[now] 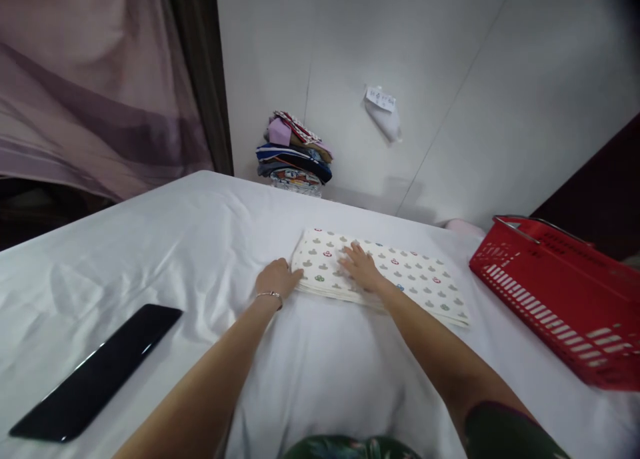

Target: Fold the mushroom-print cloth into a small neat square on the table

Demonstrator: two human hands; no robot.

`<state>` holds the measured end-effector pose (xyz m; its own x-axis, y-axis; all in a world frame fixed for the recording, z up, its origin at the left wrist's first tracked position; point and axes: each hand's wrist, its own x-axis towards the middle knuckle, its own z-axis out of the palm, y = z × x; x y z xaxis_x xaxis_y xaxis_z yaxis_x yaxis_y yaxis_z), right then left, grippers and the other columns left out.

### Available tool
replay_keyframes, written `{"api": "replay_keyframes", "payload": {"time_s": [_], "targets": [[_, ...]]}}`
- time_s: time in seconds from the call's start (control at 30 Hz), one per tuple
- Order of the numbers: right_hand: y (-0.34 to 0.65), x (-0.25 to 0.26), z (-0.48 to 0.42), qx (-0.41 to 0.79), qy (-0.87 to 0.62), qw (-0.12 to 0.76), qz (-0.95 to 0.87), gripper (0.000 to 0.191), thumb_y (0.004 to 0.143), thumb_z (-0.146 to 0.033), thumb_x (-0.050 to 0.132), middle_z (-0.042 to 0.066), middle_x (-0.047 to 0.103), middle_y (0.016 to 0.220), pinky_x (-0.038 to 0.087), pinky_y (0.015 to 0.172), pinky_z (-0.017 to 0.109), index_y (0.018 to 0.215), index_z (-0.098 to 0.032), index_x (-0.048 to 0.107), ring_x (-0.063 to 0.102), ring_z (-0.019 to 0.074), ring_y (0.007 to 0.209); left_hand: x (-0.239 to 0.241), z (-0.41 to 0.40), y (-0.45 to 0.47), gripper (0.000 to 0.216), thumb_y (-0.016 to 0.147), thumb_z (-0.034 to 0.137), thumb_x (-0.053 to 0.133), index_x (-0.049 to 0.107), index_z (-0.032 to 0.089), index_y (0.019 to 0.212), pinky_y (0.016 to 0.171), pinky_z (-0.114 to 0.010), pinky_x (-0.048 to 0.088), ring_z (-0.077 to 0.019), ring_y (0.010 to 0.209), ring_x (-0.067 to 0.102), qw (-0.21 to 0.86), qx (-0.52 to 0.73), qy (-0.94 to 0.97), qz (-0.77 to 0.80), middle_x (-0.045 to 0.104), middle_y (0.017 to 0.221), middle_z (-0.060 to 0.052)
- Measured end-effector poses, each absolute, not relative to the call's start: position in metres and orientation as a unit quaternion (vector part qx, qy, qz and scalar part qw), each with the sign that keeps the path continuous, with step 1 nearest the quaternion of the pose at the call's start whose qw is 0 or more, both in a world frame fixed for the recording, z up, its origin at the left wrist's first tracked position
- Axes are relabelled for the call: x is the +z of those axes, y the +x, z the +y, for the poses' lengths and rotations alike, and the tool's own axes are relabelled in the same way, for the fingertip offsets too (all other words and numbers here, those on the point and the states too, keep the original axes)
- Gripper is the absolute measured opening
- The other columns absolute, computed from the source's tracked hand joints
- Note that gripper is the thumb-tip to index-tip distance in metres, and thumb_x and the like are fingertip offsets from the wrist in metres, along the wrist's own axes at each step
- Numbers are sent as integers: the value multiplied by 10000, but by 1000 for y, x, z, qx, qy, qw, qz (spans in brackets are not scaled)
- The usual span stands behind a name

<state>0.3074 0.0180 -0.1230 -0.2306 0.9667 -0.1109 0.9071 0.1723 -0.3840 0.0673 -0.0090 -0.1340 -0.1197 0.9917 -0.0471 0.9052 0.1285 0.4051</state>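
Folded cloth [400,272], soft cream fabric printed with small grey, red and green motifs, lies flat as a long rectangle on the white sheet [175,245], at about 12 o'clock from the person's body, its layered edges showing along the near side. Nearest the camera, two bare forearms reach forward over the sheet, which is smooth but creased in shallow folds. At about 9 o'clock a slim black slab [95,372], glossy and rounded at the corners, rests on the sheet well apart from the cloth. The left hand [277,279], with a thin metal bracelet on the wrist, lies palm down with its fingers curled against the cloth's left edge; whether it grips the edge or only presses beside it cannot be told. The right hand [361,267] lies flat on top of the cloth, fingers spread and open, holding nothing. At 2 o'clock a red plastic basket [555,292], slotted along its wall and with a metal handle, sits tilted on the sheet, near the cloth's right end but apart from it. Farther off, at 12 o'clock against the pale wall, stands a stack of folded clothes [295,155] in mixed colours.
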Motion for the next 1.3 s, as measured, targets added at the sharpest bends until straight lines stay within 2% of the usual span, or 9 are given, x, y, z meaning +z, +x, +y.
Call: {"api": "replay_keyframes", "payload": {"time_s": [0.17,0.37,0.57,0.7,0.87,1.0,1.1,1.3], "targets": [[293,-134,63,118,-666,55,-734,621,891,-537,210,55,-1,1500,33,1074,492,1421,-215,176,-32,225,1371,-141,-8,67,344,749,493,416,525,175,824,782,-348,432,-266,973,554,120,173,657,724,601,994,-125],[291,-149,84,103,-666,28,-738,639,892,-560,154,61,26,1499,10,1063,508,1420,-201,184,-10,250,1367,-136,-4,66,344,734,511,443,502,205,878,670,-330,439,-240,807,606,188,164,627,738,645,854,-75],[298,-150,90,112,-663,30,-739,675,873,-604,130,50,-7,1501,20,1065,492,1429,-220,148,-17,243,1367,-137,2,66,491,709,509,470,448,216,1103,748,-366,446,-266,934,601,238,188,600,741,615,1098,-88],[297,-152,93,94,-675,36,-731,688,874,-605,109,60,22,1500,-19,1066,481,1429,-201,158,-11,244,1366,-142,5,67,559,712,499,467,411,210,1186,804,-374,443,-271,974,590,249,197,591,741,594,1141,-92],[313,-138,94,141,-663,32,-734,703,865,-621,116,52,-2,1500,24,1069,467,1435,-209,120,-27,229,1369,-140,3,68,569,729,500,443,403,200,1210,814,-392,448,-281,987,584,242,198,595,741,577,1172,-102],[345,-137,80,82,-684,68,-722,722,859,-637,86,48,-48,1498,-26,1065,480,1436,-204,97,-95,215,1364,-137,3,69,555,742,490,428,409,191,1210,799,-410,457,-288,962,593,243,193,599,738,586,1156,-113],[361,-149,73,73,-718,44,-691,707,866,-622,109,67,13,1499,-37,1059,495,1431,-197,134,-46,236,1365,-137,6,71,565,742,489,427,404,189,1220,803,-422,458,-301,972,589,241,186,599,741,579,1164,-117],[367,-150,81,124,-728,29,-673,691,861,-607,168,56,52,1498,39,1068,493,1427,-211,155,16,240,1368,-134,4,71,578,753,503,412,395,182,1234,805,-419,458,-300,973,588,243,173,605,738,567,1181,-121]]}}
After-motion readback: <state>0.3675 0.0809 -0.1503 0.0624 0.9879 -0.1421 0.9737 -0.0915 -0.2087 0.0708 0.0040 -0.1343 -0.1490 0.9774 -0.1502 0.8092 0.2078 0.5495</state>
